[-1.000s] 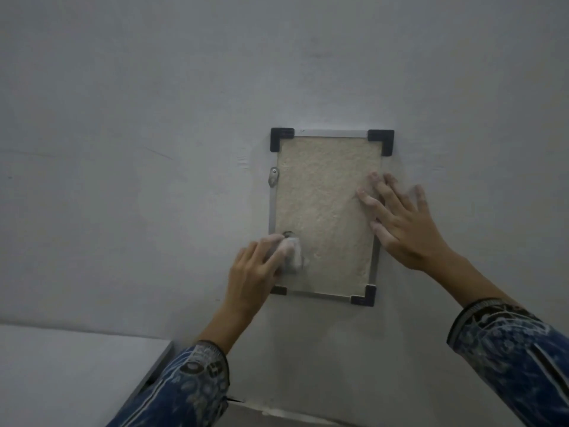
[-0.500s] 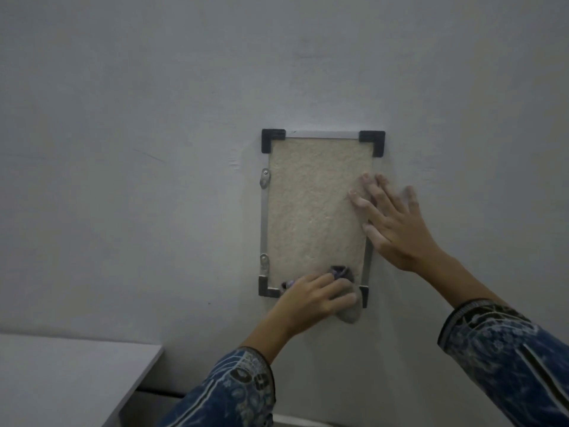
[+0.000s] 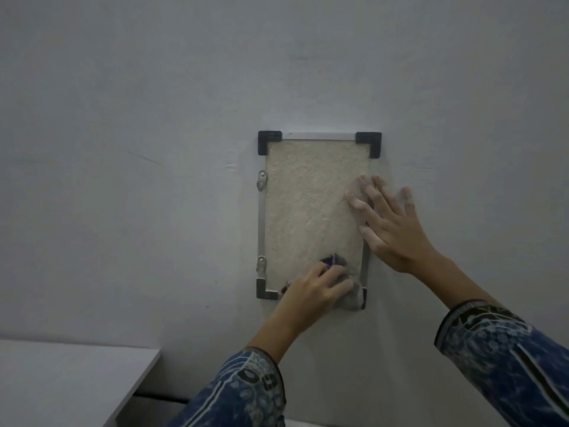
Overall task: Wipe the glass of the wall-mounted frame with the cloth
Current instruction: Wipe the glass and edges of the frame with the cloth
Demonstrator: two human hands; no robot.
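Observation:
A small upright frame (image 3: 311, 195) hangs on the grey wall, with a metal rim, black corner caps and a beige textured panel behind its glass. My left hand (image 3: 314, 291) presses a crumpled grey and purple cloth (image 3: 354, 295) against the frame's lower right part; the cloth peeks out above and to the right of the fingers and covers the bottom right corner. My right hand (image 3: 391, 226) lies flat with fingers spread on the frame's right edge, partly on the glass, partly on the wall.
Two metal clips (image 3: 262, 180) fix the frame's left rim to the wall. A white tabletop (image 3: 61, 383) juts out at the lower left, below the frame. The wall (image 3: 154, 118) around the frame is plain grey.
My left hand slid the cloth from the frame's lower left side across to the lower right corner. The right hand stayed on the right edge.

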